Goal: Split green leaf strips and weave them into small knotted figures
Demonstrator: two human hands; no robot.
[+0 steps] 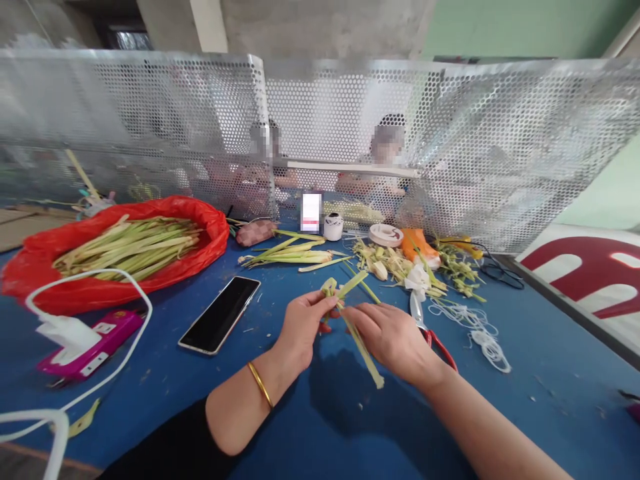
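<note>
A: What is worn on the left arm?
B: A black sleeve (170, 447) that ends near the elbow. Below it the forearm is bare.
A: Anything at the wrist?
B: A thin gold bangle (260, 385), plain and smooth, just behind the left hand (300, 327).
A: And the right side?
B: The arm shows bare all the way to the right hand (390, 337).

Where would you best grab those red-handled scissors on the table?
Probably by the red handles, coming from above on the near side: the scissors lie flat on the blue table, blades pointing away, handles nearest the right hand.
</note>
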